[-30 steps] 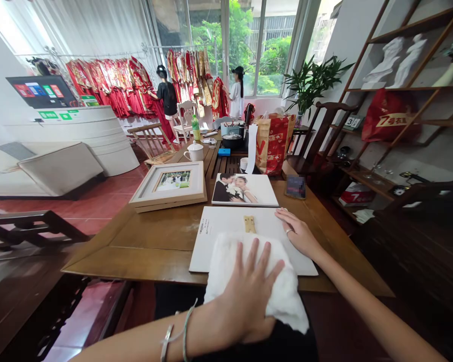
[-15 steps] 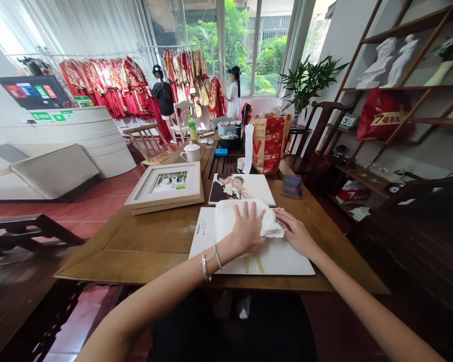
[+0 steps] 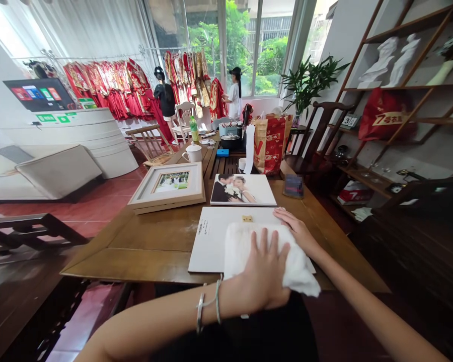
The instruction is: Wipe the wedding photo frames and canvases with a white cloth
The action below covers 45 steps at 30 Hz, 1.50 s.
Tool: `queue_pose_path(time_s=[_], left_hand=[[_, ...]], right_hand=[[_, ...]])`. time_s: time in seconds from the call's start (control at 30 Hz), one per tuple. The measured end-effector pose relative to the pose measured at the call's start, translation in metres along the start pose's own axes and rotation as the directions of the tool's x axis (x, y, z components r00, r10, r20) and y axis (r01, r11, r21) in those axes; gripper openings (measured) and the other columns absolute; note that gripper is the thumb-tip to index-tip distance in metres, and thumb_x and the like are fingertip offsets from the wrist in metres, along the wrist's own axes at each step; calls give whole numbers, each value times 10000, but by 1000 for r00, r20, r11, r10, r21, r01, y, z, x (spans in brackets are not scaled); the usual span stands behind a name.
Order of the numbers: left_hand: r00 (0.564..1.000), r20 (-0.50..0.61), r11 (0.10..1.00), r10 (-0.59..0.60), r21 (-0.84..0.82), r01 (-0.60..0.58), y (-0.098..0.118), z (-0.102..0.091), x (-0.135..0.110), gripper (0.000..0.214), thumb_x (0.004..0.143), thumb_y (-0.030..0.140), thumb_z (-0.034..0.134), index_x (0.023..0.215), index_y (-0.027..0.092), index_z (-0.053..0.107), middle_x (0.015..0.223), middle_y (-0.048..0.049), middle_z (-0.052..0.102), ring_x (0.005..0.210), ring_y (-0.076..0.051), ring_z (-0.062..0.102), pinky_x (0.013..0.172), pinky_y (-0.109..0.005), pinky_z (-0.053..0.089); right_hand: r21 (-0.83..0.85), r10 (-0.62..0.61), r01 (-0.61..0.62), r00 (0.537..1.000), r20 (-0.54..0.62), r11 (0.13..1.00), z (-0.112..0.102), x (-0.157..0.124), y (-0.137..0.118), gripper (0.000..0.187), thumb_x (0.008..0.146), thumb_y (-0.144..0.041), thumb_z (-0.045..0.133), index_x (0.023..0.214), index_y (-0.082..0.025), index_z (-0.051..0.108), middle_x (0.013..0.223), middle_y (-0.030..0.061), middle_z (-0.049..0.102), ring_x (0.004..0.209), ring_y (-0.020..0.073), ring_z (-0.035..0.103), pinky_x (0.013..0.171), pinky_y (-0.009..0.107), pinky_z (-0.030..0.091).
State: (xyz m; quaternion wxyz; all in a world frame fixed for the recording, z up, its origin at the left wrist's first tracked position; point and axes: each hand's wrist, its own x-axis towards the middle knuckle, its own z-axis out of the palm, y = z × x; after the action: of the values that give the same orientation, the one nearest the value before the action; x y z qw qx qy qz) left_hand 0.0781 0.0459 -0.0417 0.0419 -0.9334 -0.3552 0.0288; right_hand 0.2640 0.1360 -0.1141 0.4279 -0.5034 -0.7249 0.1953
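Note:
A folded white cloth [image 3: 241, 246] lies over the lower right part of a white picture panel [image 3: 209, 246], its right corner hanging past the near edge. My left hand [image 3: 266, 266], with bracelets at the wrist, presses flat on the cloth with spread fingers. At the panel's far right corner, my right hand [image 3: 296, 229] rests with its fingers stretched out; the cloth partly overlaps the area beside it. A small gold-coloured hanger [image 3: 247, 218] shows on the panel, near its far edge. Small printed text sits at the panel's upper left.
On the wooden table [image 3: 143, 251] are a framed photo [image 3: 169, 183], a couple's photo panel [image 3: 243, 190], a dark pixelated device [image 3: 293, 186], a lidded cup [image 3: 192, 152] and a red paper bag [image 3: 274, 143]. Two people stand by hanging red garments [image 3: 113, 88].
My left hand has swept the cloth toward me and to the right, exposing the gold-coloured hanger. My right hand stays at the panel's corner.

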Motion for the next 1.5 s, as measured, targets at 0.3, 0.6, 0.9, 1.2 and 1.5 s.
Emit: queue_pose_path(time_s=[0.3, 0.6, 0.9, 1.2, 1.5], left_hand=[[971, 42, 971, -234, 56, 232, -25, -3, 58, 806, 795, 532, 480, 1428, 112, 212, 1470, -202, 184, 1327, -420, 150, 1015, -602, 137], [998, -32, 998, -59, 32, 60, 42, -2, -5, 903, 747, 594, 504, 1421, 62, 221, 1458, -242, 175, 1317, -470, 94, 1016, -647, 94], [996, 58, 997, -62, -46, 64, -18, -8, 36, 817, 776, 471, 542, 1418, 78, 224, 1471, -233, 144, 1327, -437, 106, 1037, -580, 142], [998, 31, 995, -59, -81, 62, -52, 4, 72, 732, 829, 429, 459, 1426, 99, 193, 1485, -185, 149, 1343, -389, 98, 1059, -529, 114], [997, 73, 993, 28, -119, -19, -5, -12, -2, 822, 772, 441, 528, 1421, 72, 186, 1484, -211, 118, 1340, -415, 45, 1056, -561, 105]], right_hand=[[164, 69, -66, 997, -16, 984, 1, 2, 14, 416, 735, -308, 517, 1120, -216, 645, 1282, 65, 568, 1265, 279, 428, 1069, 453, 319], [172, 131, -130, 991, 1, 976, -2, 3, 13, 385, 777, -245, 469, 1121, -234, 643, 1302, 34, 549, 1295, 225, 392, 1109, 444, 241], [184, 130, -122, 991, -35, 975, -3, 1, 10, 399, 750, -259, 508, 1125, -222, 640, 1276, 43, 573, 1253, 248, 449, 1074, 435, 314], [154, 102, -82, 987, -124, 985, -3, 0, 9, 460, 742, -216, 513, 1196, -230, 579, 1309, 50, 545, 1215, 248, 491, 1027, 428, 375], [32, 35, -34, 999, -16, 999, -4, 0, -5, 406, 815, -257, 488, 1212, -231, 573, 1351, 53, 496, 1296, 231, 390, 1092, 463, 281]])
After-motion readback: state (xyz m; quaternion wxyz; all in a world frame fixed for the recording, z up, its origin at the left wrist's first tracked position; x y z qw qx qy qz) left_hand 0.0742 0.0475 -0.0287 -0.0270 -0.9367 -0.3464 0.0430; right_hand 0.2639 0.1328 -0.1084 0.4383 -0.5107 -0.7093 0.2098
